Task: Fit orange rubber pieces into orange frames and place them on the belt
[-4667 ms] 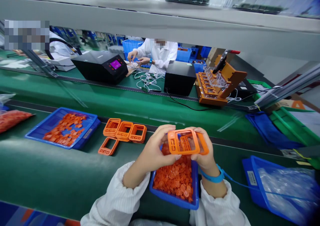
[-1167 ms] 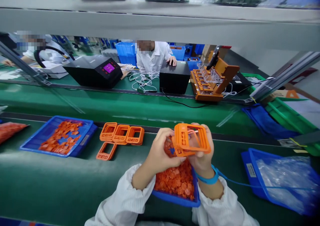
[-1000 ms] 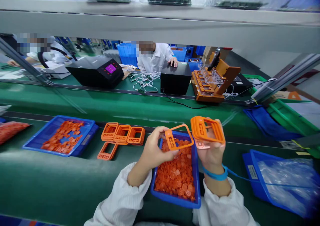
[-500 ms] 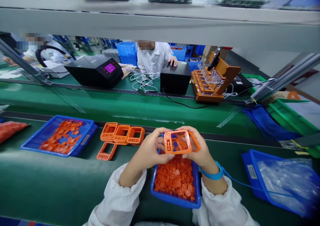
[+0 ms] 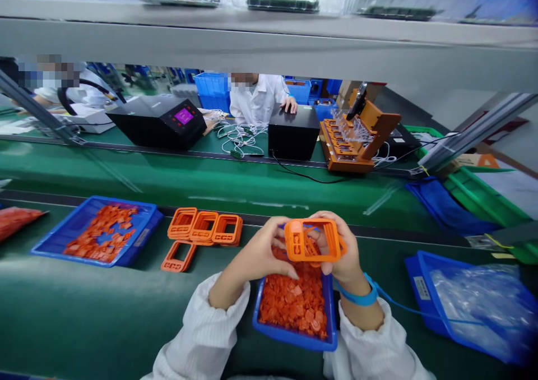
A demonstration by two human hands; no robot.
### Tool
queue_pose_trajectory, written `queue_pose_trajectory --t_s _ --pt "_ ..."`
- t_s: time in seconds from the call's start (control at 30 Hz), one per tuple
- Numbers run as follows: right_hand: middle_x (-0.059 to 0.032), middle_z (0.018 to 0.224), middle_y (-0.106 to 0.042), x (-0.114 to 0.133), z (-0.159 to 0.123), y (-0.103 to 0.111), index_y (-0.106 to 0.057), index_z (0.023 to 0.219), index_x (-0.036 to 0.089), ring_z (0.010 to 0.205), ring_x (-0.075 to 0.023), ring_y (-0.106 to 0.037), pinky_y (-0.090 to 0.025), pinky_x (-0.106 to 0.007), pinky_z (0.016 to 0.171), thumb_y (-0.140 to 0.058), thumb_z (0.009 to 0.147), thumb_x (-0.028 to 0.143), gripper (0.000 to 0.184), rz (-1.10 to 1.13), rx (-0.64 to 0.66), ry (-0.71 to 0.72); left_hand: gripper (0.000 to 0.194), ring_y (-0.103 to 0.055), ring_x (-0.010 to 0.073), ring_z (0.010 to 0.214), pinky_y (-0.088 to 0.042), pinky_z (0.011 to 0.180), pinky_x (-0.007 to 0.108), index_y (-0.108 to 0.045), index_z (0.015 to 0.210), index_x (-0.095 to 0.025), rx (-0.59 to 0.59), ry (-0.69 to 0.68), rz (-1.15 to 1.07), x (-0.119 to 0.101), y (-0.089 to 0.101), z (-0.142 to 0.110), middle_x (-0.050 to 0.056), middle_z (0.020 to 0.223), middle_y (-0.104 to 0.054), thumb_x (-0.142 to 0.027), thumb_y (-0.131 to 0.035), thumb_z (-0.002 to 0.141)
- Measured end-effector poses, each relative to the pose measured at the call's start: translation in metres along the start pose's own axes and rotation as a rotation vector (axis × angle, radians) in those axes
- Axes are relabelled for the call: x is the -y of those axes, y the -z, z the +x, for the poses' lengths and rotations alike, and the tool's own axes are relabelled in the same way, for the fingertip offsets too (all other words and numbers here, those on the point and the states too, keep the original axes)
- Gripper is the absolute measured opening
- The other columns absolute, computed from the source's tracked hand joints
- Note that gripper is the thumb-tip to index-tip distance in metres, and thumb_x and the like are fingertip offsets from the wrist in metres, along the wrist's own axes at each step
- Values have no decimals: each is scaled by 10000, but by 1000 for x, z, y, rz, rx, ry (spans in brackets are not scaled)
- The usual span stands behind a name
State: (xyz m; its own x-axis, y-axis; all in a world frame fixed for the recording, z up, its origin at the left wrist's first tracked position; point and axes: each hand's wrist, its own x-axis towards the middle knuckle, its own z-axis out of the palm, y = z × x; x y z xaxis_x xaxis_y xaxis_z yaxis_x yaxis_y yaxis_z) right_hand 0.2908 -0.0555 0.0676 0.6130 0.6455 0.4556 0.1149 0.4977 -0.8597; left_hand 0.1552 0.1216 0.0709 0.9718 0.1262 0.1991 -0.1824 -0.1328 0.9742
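Observation:
Both my hands hold an orange rectangular plastic frame (image 5: 311, 239) above a blue tray (image 5: 294, 336) filled with small orange parts. My left hand (image 5: 263, 251) pinches the frame's left edge with curled fingers. My right hand (image 5: 342, 251) wraps around its right side, a blue wrist strap (image 5: 357, 298) on that wrist. The frame looks like two pieces pressed together. A row of three orange frames (image 5: 205, 227) lies on the green belt to the left, with one thin frame (image 5: 178, 256) in front of them.
A second blue tray (image 5: 145, 214) of orange parts sits at the left. A blue tray holding clear plastic bags (image 5: 424, 290) is at the right. Across the belt are a black machine (image 5: 159, 121), a black box (image 5: 293, 133), an orange fixture (image 5: 353, 139) and a seated co-worker.
A second ago my hands held two separate orange frames apart. They have come together, and both hands now press the pieces as one.

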Motion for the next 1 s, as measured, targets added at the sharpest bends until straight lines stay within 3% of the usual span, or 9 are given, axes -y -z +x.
queue_pose_trajectory --t_s 0.07,0.13,0.17,0.23,0.4,0.57,0.73,0.9,1.0 --pt "-98 1293 -635 -1 -3 3 -679 1336 306 1194 -322 -692 -603 -453 1064 -1030 531 648 942 -10 -23 30 836 -642 373 1367 -524 1156 523 -632 1458 -265 154 -78 270 13 -9 4 149 1475 -662 -211 -979 698" --pt "-103 1296 -623 -1 -6 7 -672 1335 310 1196 -341 -690 -597 -494 1073 -1033 509 652 964 -38 -30 53 836 -597 399 1430 -462 1219 563 -664 1453 -282 272 -140 478 32 -24 3 134 1516 -655 -75 -914 683" --pt "-109 1296 -619 -1 -7 8 -671 1329 308 1197 -352 -688 -598 -516 1071 -1031 504 658 966 -50 -31 66 895 -593 425 1433 -470 1210 575 -649 1479 -261 266 -140 552 43 -34 2 162 1528 -643 -46 -907 649" --pt "-114 1296 -618 1 -8 9 -671 1318 308 1195 -365 -687 -601 -546 1064 -1028 510 665 953 -61 -26 88 776 -643 447 1370 -516 1155 591 -683 1434 -209 257 -174 649 65 -52 -2 195 1451 -692 -8 -815 696" --pt "-100 1284 -628 6 -6 8 -672 1349 333 1187 -349 -694 -595 -544 1080 -1032 553 627 921 -42 -13 143 547 -622 326 1430 -482 1219 484 -675 1443 -228 125 -250 603 89 -68 -3 147 1498 -670 -55 -602 929" --pt "-89 1288 -622 8 -3 6 -672 1380 345 1189 -328 -696 -605 -499 1068 -1035 564 594 927 -12 28 173 479 -651 330 1386 -538 1176 475 -716 1392 -226 291 -170 749 77 -55 -1 114 1409 -729 -132 -679 924" --pt "-92 1304 -619 7 -3 7 -662 1410 348 1200 -321 -689 -602 -482 1081 -1038 582 559 934 -3 56 209 413 -675 328 1346 -558 1150 470 -705 1414 -187 336 -111 760 62 -44 3 124 1459 -702 -181 -604 1014" --pt "-105 1317 -613 4 -4 10 -640 1434 351 1212 -341 -684 -600 -526 1086 -1039 587 558 959 -13 63 208 430 -635 274 1398 -510 1184 393 -710 1420 -243 206 -173 399 24 -33 11 92 1494 -683 -137 -527 1046" --pt "-110 1315 -610 2 -4 11 -636 1427 345 1206 -349 -689 -609 -540 1070 -1027 602 583 944 -30 62 211 288 -729 276 1204 -563 1041 368 -778 1233 -203 58 -116 306 6 -27 9 104 1304 -774 -175 -567 1040"
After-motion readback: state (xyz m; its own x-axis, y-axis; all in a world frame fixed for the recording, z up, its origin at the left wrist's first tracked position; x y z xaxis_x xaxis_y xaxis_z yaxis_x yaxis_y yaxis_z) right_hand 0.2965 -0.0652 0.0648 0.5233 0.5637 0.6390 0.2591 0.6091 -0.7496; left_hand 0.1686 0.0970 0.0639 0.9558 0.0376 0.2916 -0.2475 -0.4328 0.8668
